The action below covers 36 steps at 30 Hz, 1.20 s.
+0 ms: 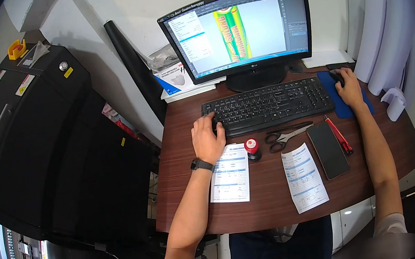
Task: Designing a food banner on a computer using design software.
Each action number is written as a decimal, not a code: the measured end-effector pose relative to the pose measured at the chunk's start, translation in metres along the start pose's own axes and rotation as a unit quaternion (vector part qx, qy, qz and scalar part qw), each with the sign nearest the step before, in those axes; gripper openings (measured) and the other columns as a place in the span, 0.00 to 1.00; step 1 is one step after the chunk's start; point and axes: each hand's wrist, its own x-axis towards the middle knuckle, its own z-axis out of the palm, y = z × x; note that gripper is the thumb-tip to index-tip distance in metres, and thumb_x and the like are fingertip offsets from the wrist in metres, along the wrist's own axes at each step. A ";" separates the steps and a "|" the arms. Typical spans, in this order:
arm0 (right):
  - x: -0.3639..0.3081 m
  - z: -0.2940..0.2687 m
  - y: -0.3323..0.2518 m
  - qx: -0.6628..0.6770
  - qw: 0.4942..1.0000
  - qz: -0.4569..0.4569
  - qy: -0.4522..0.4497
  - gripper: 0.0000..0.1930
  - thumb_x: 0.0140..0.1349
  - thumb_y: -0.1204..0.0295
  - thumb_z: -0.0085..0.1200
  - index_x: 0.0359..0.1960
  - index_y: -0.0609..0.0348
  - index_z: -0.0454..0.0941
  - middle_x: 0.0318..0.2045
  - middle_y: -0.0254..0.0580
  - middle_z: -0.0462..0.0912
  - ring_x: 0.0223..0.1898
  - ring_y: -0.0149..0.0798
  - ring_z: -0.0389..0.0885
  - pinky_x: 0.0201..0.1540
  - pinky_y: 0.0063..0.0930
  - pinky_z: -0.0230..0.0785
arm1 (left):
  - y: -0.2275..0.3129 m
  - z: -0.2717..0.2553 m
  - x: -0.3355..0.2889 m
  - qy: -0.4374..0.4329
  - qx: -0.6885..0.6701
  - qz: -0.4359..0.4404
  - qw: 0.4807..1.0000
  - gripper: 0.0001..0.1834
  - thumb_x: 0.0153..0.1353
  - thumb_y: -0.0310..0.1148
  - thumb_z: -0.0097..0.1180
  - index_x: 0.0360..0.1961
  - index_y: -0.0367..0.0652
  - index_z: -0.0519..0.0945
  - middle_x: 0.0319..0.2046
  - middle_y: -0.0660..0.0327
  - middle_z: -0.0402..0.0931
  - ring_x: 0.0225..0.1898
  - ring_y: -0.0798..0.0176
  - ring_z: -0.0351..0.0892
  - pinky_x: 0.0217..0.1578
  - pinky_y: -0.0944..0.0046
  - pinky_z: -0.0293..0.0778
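My left hand rests at the left end of a black keyboard, its fingers apart on the keys and nothing in its grip. On my left wrist is a dark watch. At the right, my right hand is wrapped over a black computer mouse on a blue mouse pad. Behind the keyboard stands a monitor, which displays an open menu list beside a green, yellow and red design. Partly beneath my left wrist lies a printed paper form.
A red-topped stamp, black scissors, a dark phone, a red cutter knife and another form lie before the keyboard. Left stands a large black machine; white paper rolls lean at the right.
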 end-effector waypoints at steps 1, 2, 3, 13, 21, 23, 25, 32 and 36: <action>0.000 0.000 0.000 -0.002 1.000 -0.001 -0.002 0.22 0.60 0.73 0.56 0.59 0.58 0.78 0.60 0.52 0.76 0.63 0.57 0.73 0.67 0.46 0.66 | 0.000 0.000 0.000 -0.002 -0.002 -0.001 1.000 0.18 0.67 0.32 0.57 0.56 0.37 0.80 0.50 0.49 0.80 0.57 0.46 0.75 0.59 0.51 0.68; 0.000 0.000 -0.001 -0.002 1.000 -0.001 -0.002 0.22 0.60 0.73 0.56 0.59 0.58 0.78 0.60 0.52 0.76 0.63 0.57 0.73 0.67 0.46 0.66 | 0.000 -0.001 0.000 -0.002 -0.001 -0.001 1.000 0.18 0.67 0.32 0.57 0.56 0.37 0.80 0.50 0.49 0.80 0.57 0.46 0.75 0.59 0.51 0.68; 0.000 0.000 -0.002 -0.007 1.000 0.003 -0.003 0.23 0.60 0.73 0.56 0.59 0.58 0.78 0.61 0.52 0.76 0.63 0.57 0.72 0.68 0.46 0.66 | 0.000 -0.001 0.000 -0.001 -0.002 0.001 1.000 0.18 0.67 0.32 0.57 0.56 0.37 0.80 0.50 0.49 0.80 0.57 0.46 0.75 0.59 0.51 0.68; -0.001 -0.002 -0.003 -0.016 1.000 0.012 -0.008 0.25 0.60 0.70 0.58 0.61 0.57 0.77 0.63 0.52 0.75 0.65 0.56 0.71 0.69 0.48 0.64 | -0.001 0.000 0.000 0.003 0.003 0.008 1.000 0.18 0.67 0.32 0.57 0.56 0.36 0.80 0.50 0.49 0.81 0.56 0.46 0.75 0.59 0.51 0.68; -0.014 -0.025 -0.031 -0.055 0.997 -0.047 -0.037 0.41 0.56 0.60 0.63 0.74 0.52 0.64 0.73 0.51 0.64 0.78 0.56 0.54 0.77 0.59 0.45 | -0.004 0.003 0.001 0.004 0.002 -0.001 1.000 0.18 0.67 0.32 0.57 0.56 0.37 0.80 0.50 0.49 0.80 0.55 0.46 0.76 0.58 0.51 0.68; -0.017 -0.032 -0.042 -0.056 0.994 -0.060 -0.073 0.45 0.55 0.59 0.64 0.76 0.51 0.61 0.76 0.52 0.61 0.80 0.56 0.50 0.78 0.60 0.42 | -0.006 0.003 0.001 0.008 0.006 0.002 1.000 0.18 0.67 0.32 0.57 0.56 0.37 0.80 0.50 0.49 0.80 0.55 0.46 0.76 0.58 0.51 0.69; -0.019 -0.037 -0.046 -0.069 0.989 -0.047 -0.119 0.49 0.54 0.58 0.66 0.78 0.50 0.57 0.78 0.52 0.55 0.81 0.56 0.45 0.79 0.61 0.39 | -0.008 0.003 0.001 0.005 0.004 -0.003 1.000 0.18 0.67 0.32 0.57 0.55 0.37 0.80 0.49 0.49 0.80 0.55 0.46 0.76 0.58 0.51 0.69; -0.016 -0.038 -0.031 -0.040 0.989 -0.049 -0.135 0.51 0.51 0.62 0.63 0.79 0.48 0.54 0.79 0.53 0.53 0.81 0.57 0.43 0.79 0.61 0.37 | -0.008 0.006 0.000 0.018 -0.001 0.006 1.000 0.18 0.66 0.32 0.57 0.55 0.37 0.80 0.49 0.49 0.80 0.54 0.46 0.76 0.57 0.51 0.69; -0.017 -0.036 -0.034 -0.019 0.991 -0.062 -0.113 0.50 0.52 0.62 0.62 0.79 0.48 0.54 0.78 0.53 0.54 0.81 0.57 0.44 0.80 0.60 0.37 | -0.008 0.005 0.001 0.015 0.001 0.007 1.000 0.18 0.66 0.33 0.57 0.55 0.37 0.80 0.48 0.49 0.81 0.54 0.46 0.76 0.57 0.51 0.69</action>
